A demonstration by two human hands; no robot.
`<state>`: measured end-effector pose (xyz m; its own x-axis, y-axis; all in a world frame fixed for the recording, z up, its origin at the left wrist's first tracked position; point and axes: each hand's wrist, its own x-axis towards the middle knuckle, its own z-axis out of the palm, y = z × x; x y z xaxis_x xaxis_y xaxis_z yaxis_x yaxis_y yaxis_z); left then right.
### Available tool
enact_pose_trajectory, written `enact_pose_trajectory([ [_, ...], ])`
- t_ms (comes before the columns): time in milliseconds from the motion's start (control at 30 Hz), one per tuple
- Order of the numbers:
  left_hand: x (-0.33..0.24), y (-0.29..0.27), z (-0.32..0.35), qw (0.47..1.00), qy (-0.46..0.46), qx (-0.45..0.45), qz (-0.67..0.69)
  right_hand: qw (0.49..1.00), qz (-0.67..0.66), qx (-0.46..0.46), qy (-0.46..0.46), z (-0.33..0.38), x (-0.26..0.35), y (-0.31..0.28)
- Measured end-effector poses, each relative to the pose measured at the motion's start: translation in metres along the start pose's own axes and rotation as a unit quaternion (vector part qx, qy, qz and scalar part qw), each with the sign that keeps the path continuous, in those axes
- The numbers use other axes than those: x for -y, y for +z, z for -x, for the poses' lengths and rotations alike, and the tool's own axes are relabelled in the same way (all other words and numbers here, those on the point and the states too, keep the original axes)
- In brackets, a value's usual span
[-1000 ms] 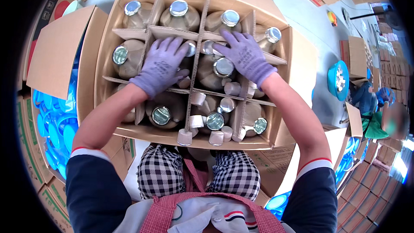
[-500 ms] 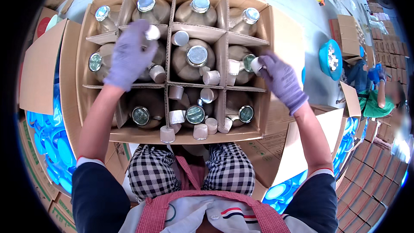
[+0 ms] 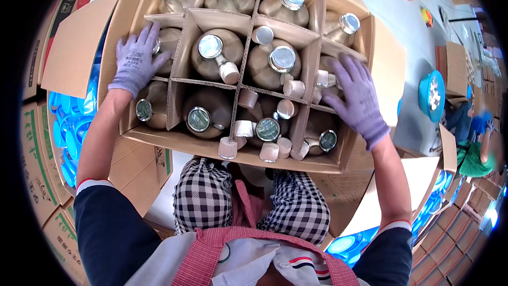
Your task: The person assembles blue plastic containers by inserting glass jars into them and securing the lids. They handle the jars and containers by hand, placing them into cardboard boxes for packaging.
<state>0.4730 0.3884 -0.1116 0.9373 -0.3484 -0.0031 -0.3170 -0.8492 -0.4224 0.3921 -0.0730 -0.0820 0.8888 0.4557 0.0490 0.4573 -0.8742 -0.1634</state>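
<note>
**Spreading both hands out to the sides of the bottle carton**

Resting flat now on opposite edges of the open brown cardboard carton [image 3: 248,161], the two hands in pale purple knit gloves are sitting much farther apart than a second ago, when both were pressing side by side on the bottles in the middle cells. The left hand [image 3: 136,61] is lying with fingers spread and released over the left wall and the divider beside it, gripping nothing. The right hand [image 3: 357,99] is lying open across the right-hand cells, fingers fanned over small beige caps, also holding nothing.

The carton is sitting across the person's lap, just above the black-and-white checked trousers [image 3: 296,204], and it is filling more of the view than before. Its corrugated cardboard divider grid [image 3: 244,77] is keeping the brown round-bodied bottles with silver metal lids [image 3: 210,46] in separate cells, and loose beige cylindrical caps [image 3: 228,148] are lying among them toward the near wall.

Judging from this, the pressing on the centre appears finished and the hands are moving to steady or square the carton by its sides.

Blue plastic pieces [image 3: 66,127] are lying in a box at left; a blue bowl [image 3: 431,95] is standing well apart at right.
</note>
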Motion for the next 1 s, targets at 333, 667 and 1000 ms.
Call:
enact_pose_trajectory([
  [333, -0.131, -0.064, -0.104, 0.928, 0.280, -0.011, 0.245, 0.999, 0.035, 0.021, -0.028, -0.022, 0.000, 0.008],
  [667, -0.188, -0.065, -0.115, 0.958, 0.267, -0.101, 0.003, 0.981, -0.053, 0.041, 0.182, 0.084, 0.069, 0.025],
  [1000, -0.096, -0.118, -0.029, 0.869, 0.095, -0.155, 0.461, 0.973, -0.077, -0.026, 0.217, 0.102, 0.073, 0.042],
])
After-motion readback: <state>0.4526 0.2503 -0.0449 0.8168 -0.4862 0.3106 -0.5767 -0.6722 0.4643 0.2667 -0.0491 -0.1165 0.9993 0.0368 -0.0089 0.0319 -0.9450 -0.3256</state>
